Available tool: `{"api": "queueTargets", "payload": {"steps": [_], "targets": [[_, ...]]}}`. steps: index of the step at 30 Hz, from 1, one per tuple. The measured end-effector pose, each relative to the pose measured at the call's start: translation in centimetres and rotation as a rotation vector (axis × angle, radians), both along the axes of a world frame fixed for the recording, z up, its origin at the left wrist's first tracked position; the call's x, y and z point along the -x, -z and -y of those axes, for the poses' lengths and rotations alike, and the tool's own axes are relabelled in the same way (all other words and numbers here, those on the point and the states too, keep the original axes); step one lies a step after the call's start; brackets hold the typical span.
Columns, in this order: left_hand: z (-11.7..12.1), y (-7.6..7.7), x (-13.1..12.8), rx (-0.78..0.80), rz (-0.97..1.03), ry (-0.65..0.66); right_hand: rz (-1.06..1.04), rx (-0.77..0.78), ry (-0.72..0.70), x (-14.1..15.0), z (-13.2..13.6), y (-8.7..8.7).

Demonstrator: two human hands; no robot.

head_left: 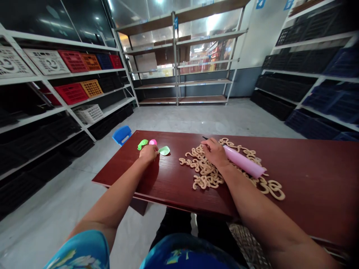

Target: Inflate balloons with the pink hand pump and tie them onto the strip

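Near the far left corner of the surface (314,172), my left hand (148,152) pinches the narrow end of a pale green piece (165,150), while my right hand (215,151), fingers curled round a dark stick (205,138), is over beige curls (206,168) between far and near edges.

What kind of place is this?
Probably a storeroom or workshop: plastic crates sit on white shelves at the left, and a tall metal rack stands beyond the brown table.
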State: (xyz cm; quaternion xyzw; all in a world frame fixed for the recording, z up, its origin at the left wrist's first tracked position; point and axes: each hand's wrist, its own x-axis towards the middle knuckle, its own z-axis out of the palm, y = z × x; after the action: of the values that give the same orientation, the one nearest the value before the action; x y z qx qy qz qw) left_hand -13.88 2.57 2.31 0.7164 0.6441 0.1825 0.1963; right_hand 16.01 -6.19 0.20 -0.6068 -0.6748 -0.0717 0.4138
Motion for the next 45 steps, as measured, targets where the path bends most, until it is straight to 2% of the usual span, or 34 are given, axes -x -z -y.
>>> {"api": "queueTargets", "payload": {"steps": [3,6,8,12,15,20,25,28,31,34,36,40,42,45], "targets": [[0.0,0.3,0.5,0.016,0.149,-0.025,-0.006,0.007,0.0,0.3,0.3,-0.2],[0.3,-0.3,0.6,0.096,0.279,-0.038,-0.011,0.011,-0.036,1.1,0.8,-0.7],[1.0,-0.9,0.2,0.247,0.449,-0.055,-0.016,0.016,-0.095,2.0,1.2,-1.4],[3.2,-2.0,-2.1,0.726,0.992,-0.108,-0.064,0.118,-0.352,4.6,2.1,-3.1],[5.2,-1.9,-4.5,0.833,1.215,-0.14,-0.088,0.213,-0.494,6.5,2.7,-4.1],[7.1,-0.7,-7.6,0.813,1.368,-0.138,0.074,0.143,-0.483,7.7,2.8,-4.2],[7.3,-0.1,-8.2,0.884,1.411,-0.153,0.092,0.134,-0.452,7.1,1.5,-4.2],[7.7,-0.3,-8.3,0.995,1.433,-0.069,0.033,0.083,-0.368,6.9,0.7,-4.9],[8.4,-0.8,-9.0,1.099,1.448,0.088,0.04,0.037,-0.33,7.0,0.5,-5.7],[8.5,-1.2,-10.2,1.061,1.577,0.227,0.112,0.009,-0.317,7.5,1.1,-6.1],[7.9,-1.2,-11.1,1.016,1.678,0.256,0.18,0.009,-0.331,7.6,1.7,-6.1],[5.3,-1.0,-12.7,0.864,1.851,0.091,0.213,0.027,-0.33,5.2,2.6,-6.1],[3.4,-1.0,-12.9,0.741,1.925,0.048,0.17,0.06,-0.21,2.3,2.9,-6.1],[0.7,-0.7,-12.4,0.602,1.96,0.104,0.19,0.226,0.103,-2.9,3.7,-5.7]]}}
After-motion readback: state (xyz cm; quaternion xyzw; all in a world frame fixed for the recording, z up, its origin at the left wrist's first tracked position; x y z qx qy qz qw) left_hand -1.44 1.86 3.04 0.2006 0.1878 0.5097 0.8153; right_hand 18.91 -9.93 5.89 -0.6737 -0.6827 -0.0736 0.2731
